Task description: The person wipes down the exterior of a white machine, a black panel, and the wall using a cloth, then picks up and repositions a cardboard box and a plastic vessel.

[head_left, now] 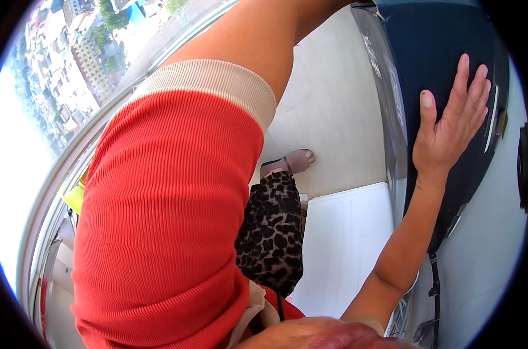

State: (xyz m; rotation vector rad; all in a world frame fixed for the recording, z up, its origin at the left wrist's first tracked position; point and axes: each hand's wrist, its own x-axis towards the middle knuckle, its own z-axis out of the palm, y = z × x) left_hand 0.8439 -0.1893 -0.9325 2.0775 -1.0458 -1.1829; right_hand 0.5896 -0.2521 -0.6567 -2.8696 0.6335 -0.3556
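Observation:
My right hand (453, 118) lies flat, palm down, on the dark blue top of a large box-like object (421, 52). Its thumb stands apart from the fingers, and it holds nothing. Clear plastic film or tape seems to cover the object's greyish side. My left arm, in a red ribbed sleeve with a beige cuff, reaches to the picture's top edge near the far end of that object. The left hand is out of view, so what it touches is hidden.
A white panel or lid (346, 240) lies beside the object. A black cable (435, 283) hangs at its near end. My leg in leopard-print trousers (274, 227) and a shoe (294, 161) rest over the pale floor (333, 109). A window frame (76, 144) curves along the left, with buildings far below.

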